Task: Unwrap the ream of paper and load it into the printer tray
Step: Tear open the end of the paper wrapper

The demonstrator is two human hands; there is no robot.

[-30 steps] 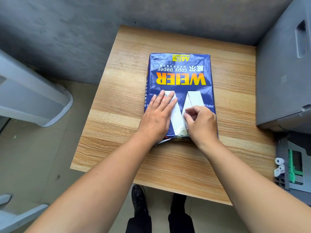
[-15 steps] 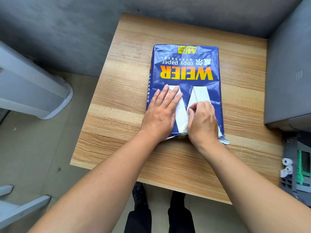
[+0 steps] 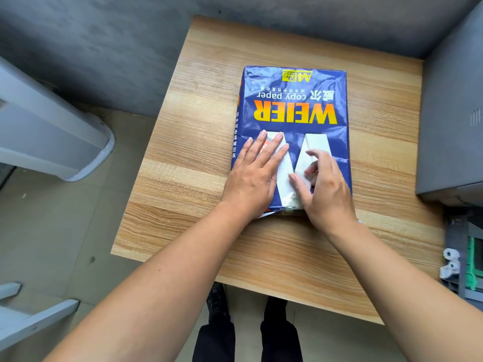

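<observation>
The ream of paper (image 3: 292, 121), in glossy, crinkled blue wrap, lies on your wood-grain table (image 3: 203, 142) beside the grey printer (image 3: 452, 121). Your left hand (image 3: 254, 176) presses flat, fingers spread; your right hand (image 3: 325, 189) pinches the wrapper's near end.

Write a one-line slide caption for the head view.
Left hand pressed flat on a blue wrapped ream of paper on a wooden table while the right hand picks at its near end.

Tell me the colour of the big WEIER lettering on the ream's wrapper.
Orange shading to yellow, on the dark blue wrapper; the head view shows it, upside down.
</observation>
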